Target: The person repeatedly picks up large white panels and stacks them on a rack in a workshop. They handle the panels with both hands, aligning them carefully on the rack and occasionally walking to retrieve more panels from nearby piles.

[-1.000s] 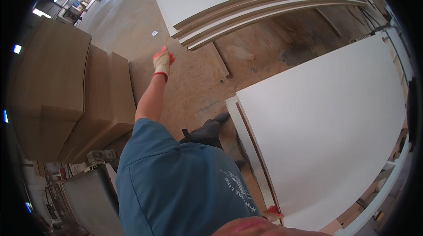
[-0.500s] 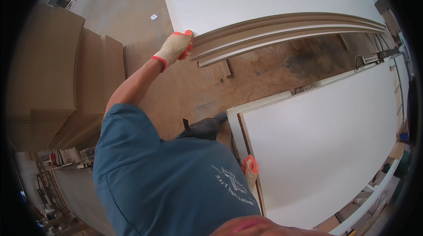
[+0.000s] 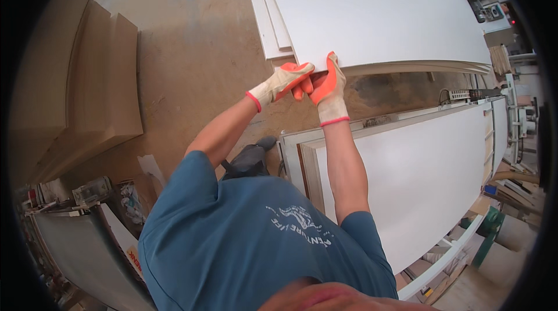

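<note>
Your left grip (image 3: 283, 83) and right grip (image 3: 329, 87) now both pinch the near-left corner of the board (image 3: 378, 14), sharing the hold; it sits skewed atop its stack (image 3: 267, 32), the right having left the panel (image 3: 407, 183).

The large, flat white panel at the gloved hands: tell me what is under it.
Under the large, flat white panel, at least two flat white boards jut out along its left side. The panel hides their remaining surfaces and anything else beneath.
</note>
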Demonstrator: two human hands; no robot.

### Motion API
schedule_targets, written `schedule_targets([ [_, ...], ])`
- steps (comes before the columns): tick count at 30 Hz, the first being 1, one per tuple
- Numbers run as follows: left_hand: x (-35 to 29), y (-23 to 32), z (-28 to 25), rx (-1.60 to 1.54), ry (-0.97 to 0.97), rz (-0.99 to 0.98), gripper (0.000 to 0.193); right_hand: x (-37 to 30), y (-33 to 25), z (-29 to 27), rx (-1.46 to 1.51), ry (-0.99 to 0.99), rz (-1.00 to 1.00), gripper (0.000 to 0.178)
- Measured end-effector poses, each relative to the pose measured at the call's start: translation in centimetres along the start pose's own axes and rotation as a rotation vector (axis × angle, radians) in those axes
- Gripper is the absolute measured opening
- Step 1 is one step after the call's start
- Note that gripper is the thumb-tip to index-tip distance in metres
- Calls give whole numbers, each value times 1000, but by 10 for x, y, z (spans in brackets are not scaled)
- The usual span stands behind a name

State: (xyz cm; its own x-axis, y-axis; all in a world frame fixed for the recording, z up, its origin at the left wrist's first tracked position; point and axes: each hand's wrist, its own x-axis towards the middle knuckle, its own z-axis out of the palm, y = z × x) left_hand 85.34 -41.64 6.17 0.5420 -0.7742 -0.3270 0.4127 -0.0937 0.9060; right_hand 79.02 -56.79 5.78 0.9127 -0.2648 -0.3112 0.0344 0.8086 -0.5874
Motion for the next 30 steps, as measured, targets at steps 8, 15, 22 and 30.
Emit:
schedule_targets([
  [8,-44,-35,111,-5,-197,-122,56,-120,-41,-49,-207,162,-162,36],
  [15,-37,-162,109,796,-533,-229,52,-345,-87,-219,-408,599,-212,41],
  [22,-120,-131,8,-840,93,55,77,-580,-159,-370,-594,1258,-171,56],
  [30,-146,-67,41,-524,661,135,49,-704,-77,-447,-654,1649,-376,59],
])
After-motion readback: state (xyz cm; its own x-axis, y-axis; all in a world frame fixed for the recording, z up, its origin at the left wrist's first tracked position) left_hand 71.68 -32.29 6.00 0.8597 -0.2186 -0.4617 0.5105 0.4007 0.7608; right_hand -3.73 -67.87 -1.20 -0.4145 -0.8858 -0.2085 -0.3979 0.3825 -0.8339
